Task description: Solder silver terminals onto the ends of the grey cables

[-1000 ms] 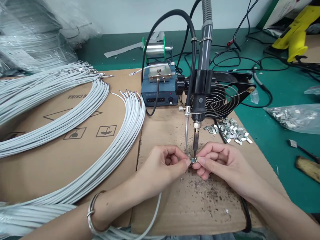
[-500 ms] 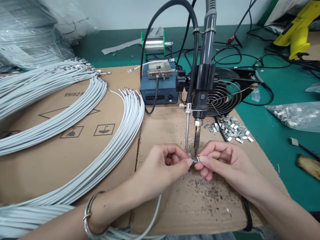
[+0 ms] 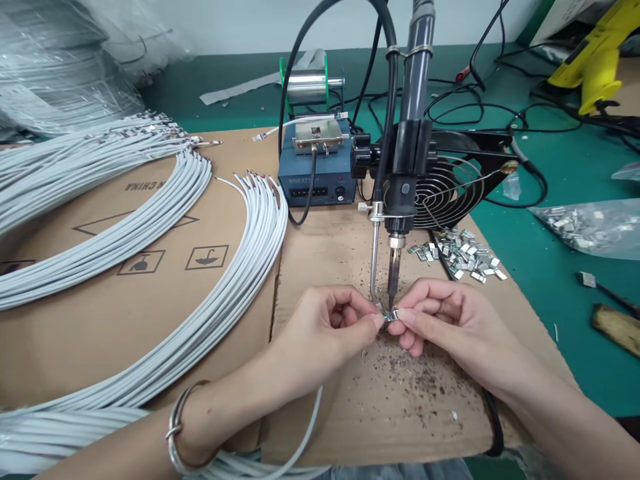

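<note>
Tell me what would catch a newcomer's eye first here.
Probably the near-upright soldering iron near the centre, its tip pointing down at a small metal connector between the left grip and the right grip. Next, curved bundles of white cables fill much of the left side. At far upper right, a bright yellow tool stands out.

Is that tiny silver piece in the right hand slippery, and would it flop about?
The silver piece may be slippery, because its surface looks shiny. It probably won't flop, as it looks metallic and straight-edged. It's likely very light, since the part showing is smaller than the thumb on the right hand.
</note>
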`<action>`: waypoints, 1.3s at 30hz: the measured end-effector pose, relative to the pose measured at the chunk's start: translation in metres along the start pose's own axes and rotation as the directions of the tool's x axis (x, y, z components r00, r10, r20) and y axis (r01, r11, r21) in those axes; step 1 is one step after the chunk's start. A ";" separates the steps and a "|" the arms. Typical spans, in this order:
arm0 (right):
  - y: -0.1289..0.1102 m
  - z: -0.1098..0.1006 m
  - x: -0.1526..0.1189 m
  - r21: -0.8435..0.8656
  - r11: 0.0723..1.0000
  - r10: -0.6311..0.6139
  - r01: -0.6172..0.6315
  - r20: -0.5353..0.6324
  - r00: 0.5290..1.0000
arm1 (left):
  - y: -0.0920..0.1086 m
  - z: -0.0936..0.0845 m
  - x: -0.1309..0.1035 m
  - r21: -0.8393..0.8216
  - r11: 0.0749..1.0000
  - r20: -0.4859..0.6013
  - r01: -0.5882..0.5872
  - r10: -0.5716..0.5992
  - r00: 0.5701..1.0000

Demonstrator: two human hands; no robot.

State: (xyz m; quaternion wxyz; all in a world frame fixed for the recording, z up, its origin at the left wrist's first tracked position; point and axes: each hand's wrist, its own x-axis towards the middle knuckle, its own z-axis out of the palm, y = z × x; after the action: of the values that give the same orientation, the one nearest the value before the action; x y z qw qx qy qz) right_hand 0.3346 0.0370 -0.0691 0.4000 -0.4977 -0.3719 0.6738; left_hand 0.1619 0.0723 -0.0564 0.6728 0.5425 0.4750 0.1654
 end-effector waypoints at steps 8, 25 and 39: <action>-0.001 0.001 -0.001 0.030 1.000 -0.001 0.000 0.020 1.000 | -0.002 -0.002 0.001 -0.027 1.000 0.012 -0.006 0.006 1.000; -0.001 0.000 -0.001 0.023 1.000 0.004 -0.004 0.017 1.000 | 0.002 -0.001 -0.002 -0.061 0.998 0.023 0.036 -0.034 0.999; -0.002 0.003 0.001 -0.035 0.999 0.020 -0.021 -0.025 0.999 | 0.004 -0.001 -0.001 0.022 0.999 0.002 0.031 -0.032 1.000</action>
State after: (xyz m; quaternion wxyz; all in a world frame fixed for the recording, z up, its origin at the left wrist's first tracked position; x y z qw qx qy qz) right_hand 0.3321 0.0381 -0.0668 0.3887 -0.5166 -0.3736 0.6652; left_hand 0.1619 0.0735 -0.0523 0.6699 0.5424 0.4846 0.1491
